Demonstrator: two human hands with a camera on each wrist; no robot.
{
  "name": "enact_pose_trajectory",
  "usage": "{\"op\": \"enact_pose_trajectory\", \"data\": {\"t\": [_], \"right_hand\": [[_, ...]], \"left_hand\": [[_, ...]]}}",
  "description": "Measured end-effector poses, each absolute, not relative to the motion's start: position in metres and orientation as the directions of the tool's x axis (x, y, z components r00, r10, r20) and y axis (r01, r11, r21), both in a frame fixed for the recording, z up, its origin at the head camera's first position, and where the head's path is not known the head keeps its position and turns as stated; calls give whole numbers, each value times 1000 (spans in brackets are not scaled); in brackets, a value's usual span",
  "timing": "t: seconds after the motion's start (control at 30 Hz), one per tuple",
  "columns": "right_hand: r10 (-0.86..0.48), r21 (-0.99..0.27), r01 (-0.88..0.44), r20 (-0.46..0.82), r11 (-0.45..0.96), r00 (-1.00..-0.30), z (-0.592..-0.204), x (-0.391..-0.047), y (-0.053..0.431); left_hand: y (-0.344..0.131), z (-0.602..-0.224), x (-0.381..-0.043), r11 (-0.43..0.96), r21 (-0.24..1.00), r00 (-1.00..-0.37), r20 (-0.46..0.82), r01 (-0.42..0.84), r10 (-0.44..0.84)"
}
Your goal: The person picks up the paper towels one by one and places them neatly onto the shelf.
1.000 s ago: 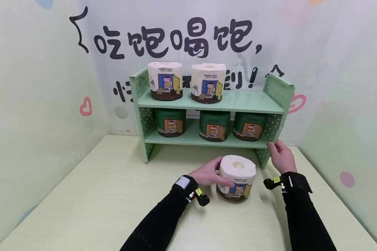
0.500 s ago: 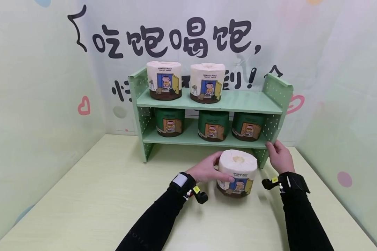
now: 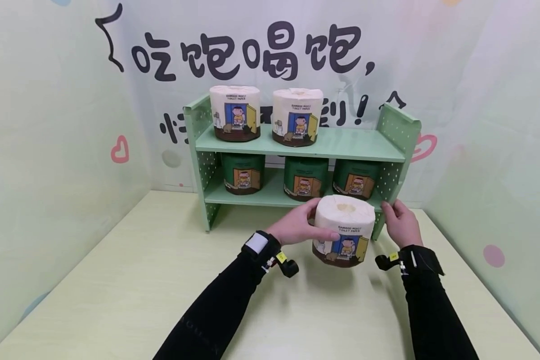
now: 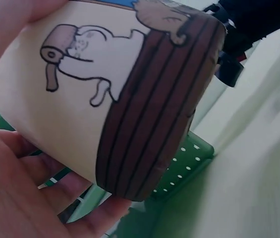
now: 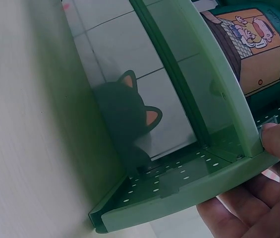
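My left hand (image 3: 297, 226) grips a white-wrapped toilet paper roll (image 3: 344, 225), thumb across its printed front. The roll is upright, raised over the table in front of the shelf's lower right part. In the left wrist view the roll (image 4: 80, 124) shows its brown lower band, with curled fingers (image 4: 30, 173) behind it. My right hand (image 3: 402, 226) holds the right side panel of the green two-tier shelf (image 3: 360, 142) near the lower board. From the right wrist, the thumb (image 5: 278, 139) lies inside the panel (image 5: 194, 206) and the other fingers outside it.
Two white-wrapped rolls (image 3: 235, 112) stand on the top board, left and centre. Three green-wrapped rolls (image 3: 243, 175) stand on the lower board. Pale wall panels (image 3: 490, 165) enclose the wooden table (image 3: 139, 280) at the back and both sides.
The white-wrapped roll has risen off the table and moved toward the shelf in my left hand. My right hand keeps its hold on the shelf's side panel.
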State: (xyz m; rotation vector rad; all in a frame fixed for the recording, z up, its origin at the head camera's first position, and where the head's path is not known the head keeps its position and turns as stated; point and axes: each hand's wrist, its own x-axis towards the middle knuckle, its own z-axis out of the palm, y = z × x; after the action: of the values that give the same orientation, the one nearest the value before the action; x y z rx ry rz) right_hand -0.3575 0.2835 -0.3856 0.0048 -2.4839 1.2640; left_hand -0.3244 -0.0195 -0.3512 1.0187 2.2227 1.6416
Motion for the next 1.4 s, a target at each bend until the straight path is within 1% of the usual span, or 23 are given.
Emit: {"op": "enact_pose_trajectory", "data": {"t": [0.33,0.67,0.87,1.1,1.27,1.4], "right_hand": [[168,-806,-133,276,576,-946,-384,-357,283],[180,-805,-112,262,583,-948,-385,-356,284],[188,-798,-124,285,589,-940,-385,-358,282],[182,-805,-125,277,580,-943,-383,-359,283],[179,-797,-145,303,587,-936,-383,-356,282],[167,-789,-162,317,593,-933,-382,-354,282]], "left_hand": [[-16,-327,-324,142,886,-732,264,441,628],[-8,-300,-324,143,868,-714,287,476,638],[-6,-286,-327,70,889,-712,313,452,629],[0,-273,-330,12,891,-714,356,454,603],[4,-263,-332,-13,878,-731,407,479,547],[8,-255,-335,-57,859,-729,465,509,503]]}}
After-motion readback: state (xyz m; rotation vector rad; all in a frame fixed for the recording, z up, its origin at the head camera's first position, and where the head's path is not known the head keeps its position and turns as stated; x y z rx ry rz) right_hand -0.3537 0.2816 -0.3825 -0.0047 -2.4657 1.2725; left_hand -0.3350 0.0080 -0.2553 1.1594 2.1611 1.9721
